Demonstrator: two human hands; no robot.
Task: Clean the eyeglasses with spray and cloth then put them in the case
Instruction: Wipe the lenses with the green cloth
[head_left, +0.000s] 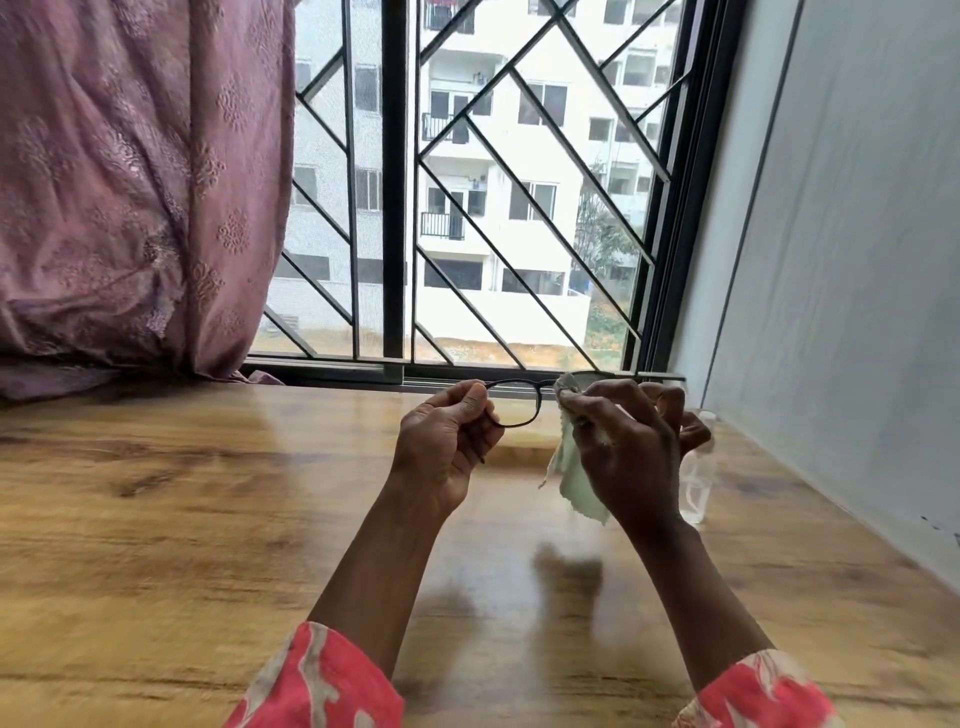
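We hold the eyeglasses (519, 405) above the worktop (208, 493): our left hand (447, 441) pinches the frame edge, our right hand (623, 441) presses the soft cloth (569, 475) on one lens. They seem light, thin and fragile, so we hold the rim, not the glass.

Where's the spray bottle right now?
The clear spray bottle stands on the wooden table, far right near the wall, just behind the right hand.
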